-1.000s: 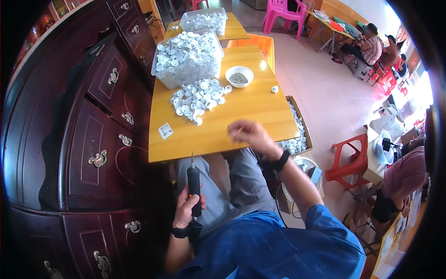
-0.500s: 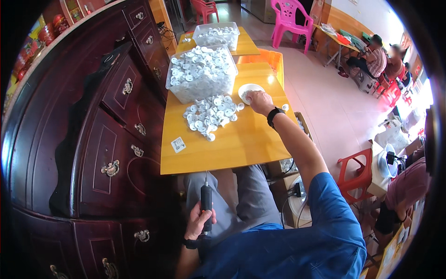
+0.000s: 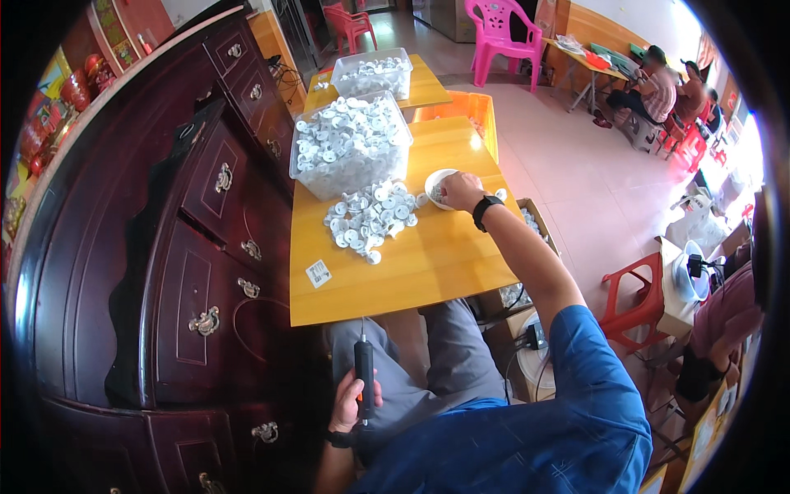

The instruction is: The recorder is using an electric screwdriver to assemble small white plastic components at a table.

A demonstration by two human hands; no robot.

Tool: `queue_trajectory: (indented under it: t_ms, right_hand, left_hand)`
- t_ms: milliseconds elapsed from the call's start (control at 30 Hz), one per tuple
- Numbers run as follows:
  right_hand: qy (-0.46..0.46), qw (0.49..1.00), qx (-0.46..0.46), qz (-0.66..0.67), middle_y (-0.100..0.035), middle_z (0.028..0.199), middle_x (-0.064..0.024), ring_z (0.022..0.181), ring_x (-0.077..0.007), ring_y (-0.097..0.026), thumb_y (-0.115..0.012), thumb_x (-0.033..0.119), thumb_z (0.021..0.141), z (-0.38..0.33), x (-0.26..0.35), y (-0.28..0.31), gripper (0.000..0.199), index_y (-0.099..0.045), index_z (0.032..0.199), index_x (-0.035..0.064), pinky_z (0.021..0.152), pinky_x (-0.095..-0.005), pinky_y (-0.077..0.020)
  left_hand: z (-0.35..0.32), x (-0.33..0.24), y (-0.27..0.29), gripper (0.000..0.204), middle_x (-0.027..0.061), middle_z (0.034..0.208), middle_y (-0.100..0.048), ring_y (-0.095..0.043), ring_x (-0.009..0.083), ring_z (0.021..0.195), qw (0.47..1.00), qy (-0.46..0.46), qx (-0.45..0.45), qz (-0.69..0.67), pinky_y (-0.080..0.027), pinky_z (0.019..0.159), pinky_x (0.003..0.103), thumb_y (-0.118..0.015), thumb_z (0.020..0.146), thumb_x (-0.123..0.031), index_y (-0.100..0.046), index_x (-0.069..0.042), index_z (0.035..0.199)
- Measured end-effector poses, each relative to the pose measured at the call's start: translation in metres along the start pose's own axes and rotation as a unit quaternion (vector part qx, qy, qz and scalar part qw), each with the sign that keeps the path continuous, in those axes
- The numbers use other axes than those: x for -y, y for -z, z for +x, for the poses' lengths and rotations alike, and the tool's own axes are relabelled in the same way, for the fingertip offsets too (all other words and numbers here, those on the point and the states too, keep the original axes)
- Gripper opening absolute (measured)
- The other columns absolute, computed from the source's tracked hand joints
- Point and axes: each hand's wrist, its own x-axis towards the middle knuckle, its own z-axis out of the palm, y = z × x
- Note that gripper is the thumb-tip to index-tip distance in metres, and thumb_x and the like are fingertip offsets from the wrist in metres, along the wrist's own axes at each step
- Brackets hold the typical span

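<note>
- Reaching far over the yellow table [image 3: 428,263], the right hand [image 3: 462,191] now sits at the rim of the small white bowl [image 3: 436,186]; a second ago it lay near the table's front edge, and half a second ago it was just arriving at the bowl.
- Its fingers curl down into the bowl, but whether they pinch anything I cannot tell, since the hand hides the contents.
- The left hand [image 3: 352,405] has stayed low over the lap, wrapped around a black electric screwdriver [image 3: 364,379] held upright, tip toward the table edge.
- The loose pile of white round parts [image 3: 369,217] lies untouched just left of the bowl, in front of the full clear bin [image 3: 352,148].
- So the work in hand looks like fetching a small piece from the bowl while the tool waits.
</note>
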Motion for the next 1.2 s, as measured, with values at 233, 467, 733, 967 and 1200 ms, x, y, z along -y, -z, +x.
queue_trajectory:
  t_ms: [233,467,733,967,1200]
  right_hand:
    - [-0.036,0.999,0.018,-0.023,-0.071,0.091,-0.0112,0.091,-0.0295,-0.068,-0.069,0.020,0.076,0.016,0.003,-0.012,0.013,-0.073,0.088,0.0173,0.078,-0.0399,-0.0541]
    - [-0.031,0.999,0.028,0.017,-0.071,0.092,-0.0129,0.091,-0.0304,-0.068,-0.068,0.025,0.077,0.010,0.001,-0.006,0.018,-0.073,0.090,0.0137,0.079,-0.0411,-0.0537]
    - [-0.012,0.995,0.008,0.097,-0.071,0.092,-0.0122,0.090,-0.0306,-0.067,-0.069,0.027,0.080,-0.007,0.002,0.006,0.019,-0.072,0.091,0.0123,0.078,-0.0423,-0.0530]
    - [0.014,0.994,-0.039,0.102,-0.070,0.092,-0.0141,0.088,-0.0331,-0.066,-0.065,0.026,0.083,-0.010,0.005,0.003,0.016,-0.070,0.089,0.0118,0.076,-0.0440,-0.0526]
    - [0.018,0.981,-0.136,0.139,-0.069,0.089,-0.0165,0.087,-0.0368,-0.066,-0.061,0.023,0.086,-0.012,0.004,0.000,0.016,-0.067,0.092,0.0087,0.076,-0.0462,-0.0521]
  left_hand:
    - [0.002,0.002,-0.001,0.039,0.0111,0.083,-0.062,-0.061,0.0187,0.068,0.999,-0.003,-0.024,0.031,-0.052,0.066,0.032,-0.049,0.095,-0.031,-0.054,-0.002,0.120]
    - [0.004,-0.005,0.005,0.037,0.0103,0.084,-0.062,-0.061,0.0181,0.069,1.000,0.009,-0.016,0.012,-0.052,0.068,0.032,-0.046,0.095,-0.028,-0.054,-0.003,0.121]
    - [0.014,-0.007,0.004,0.037,0.0099,0.083,-0.062,-0.062,0.0178,0.068,1.000,0.021,0.000,0.007,-0.052,0.065,0.032,-0.046,0.097,-0.029,-0.053,-0.002,0.120]
    - [0.012,-0.005,0.005,0.037,0.0094,0.084,-0.063,-0.062,0.0169,0.069,1.000,0.020,-0.006,-0.005,-0.053,0.067,0.031,-0.048,0.097,-0.029,-0.054,-0.002,0.120]
    - [0.008,-0.005,0.005,0.037,0.0081,0.084,-0.062,-0.061,0.0153,0.069,1.000,0.024,-0.008,-0.014,-0.053,0.067,0.030,-0.049,0.097,-0.031,-0.054,-0.002,0.120]
